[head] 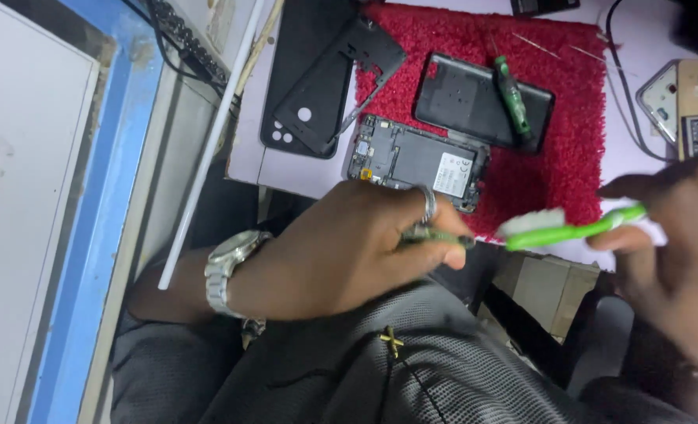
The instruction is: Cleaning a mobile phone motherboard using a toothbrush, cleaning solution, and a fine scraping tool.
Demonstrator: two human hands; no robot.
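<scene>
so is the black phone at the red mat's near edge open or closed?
Open: black phone lies with back cover off, internal parts and labelled battery exposed, on red mat.

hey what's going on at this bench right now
A person sits at a phone-repair bench. Their left hand pinches a small circuit board, while the right hand holds a green toothbrush with its bristles beside the board. On the red mat lie an opened phone, another phone body and a green screwdriver. A black back cover sits to the left.

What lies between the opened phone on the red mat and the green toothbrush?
Head view: only bare red mat separates the opened phone from the green toothbrush, held in the right hand.
</scene>
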